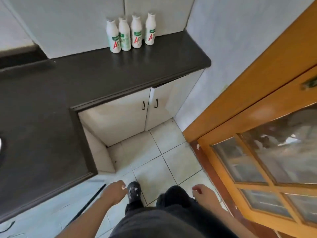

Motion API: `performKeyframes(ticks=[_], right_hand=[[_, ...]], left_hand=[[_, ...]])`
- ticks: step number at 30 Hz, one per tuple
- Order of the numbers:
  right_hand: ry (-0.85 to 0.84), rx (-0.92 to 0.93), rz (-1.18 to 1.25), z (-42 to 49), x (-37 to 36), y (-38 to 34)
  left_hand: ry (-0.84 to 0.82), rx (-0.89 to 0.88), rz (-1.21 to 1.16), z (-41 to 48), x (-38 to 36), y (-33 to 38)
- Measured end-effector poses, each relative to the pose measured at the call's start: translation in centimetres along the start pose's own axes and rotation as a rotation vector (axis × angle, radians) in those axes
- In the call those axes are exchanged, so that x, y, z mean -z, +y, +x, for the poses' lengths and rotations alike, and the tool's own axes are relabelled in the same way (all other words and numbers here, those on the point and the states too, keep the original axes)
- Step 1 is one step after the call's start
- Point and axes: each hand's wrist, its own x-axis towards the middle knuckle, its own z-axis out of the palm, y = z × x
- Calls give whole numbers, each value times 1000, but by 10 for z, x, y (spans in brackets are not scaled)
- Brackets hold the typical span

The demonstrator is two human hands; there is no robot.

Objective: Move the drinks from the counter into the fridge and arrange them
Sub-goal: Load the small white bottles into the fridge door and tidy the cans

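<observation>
At 12 o'clock: four white bottles (136, 33), upright in a close row at the back of the dark bench (85, 74). Below, two cupboard doors (123, 117) with two dark handles (143, 105). From 2 to 5 o'clock: one wooden door (257, 103) with glass panes, beside the tiled floor (171, 152). Near 6 o'clock: one black shoe (134, 189). Left hand (114, 188) and right hand (202, 192) low, fingers loosely curled, holding nothing.

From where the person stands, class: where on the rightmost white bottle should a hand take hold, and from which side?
Probably round the straight body of the rightmost bottle, below its narrowing neck, coming from the front and right. It stands upright, the wall is behind it and its neighbour bottle crowds its left; the right hand hangs free.
</observation>
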Motion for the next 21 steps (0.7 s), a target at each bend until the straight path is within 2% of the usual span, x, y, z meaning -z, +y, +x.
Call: performKeyframes(ticks=[7,11,15,21], right_hand=[[-5,-23,116,56,37,-36],[-25,72,101,117,82,-77],[43,315,120,180,160,-149],[174,671,169,241,284,-273]], left_hand=[[42,-77,-223,51,51,61],[156,-82,-348,68,83,94],[393,-110,-448,76,140,140],[861,-236,-600,93,245,221]])
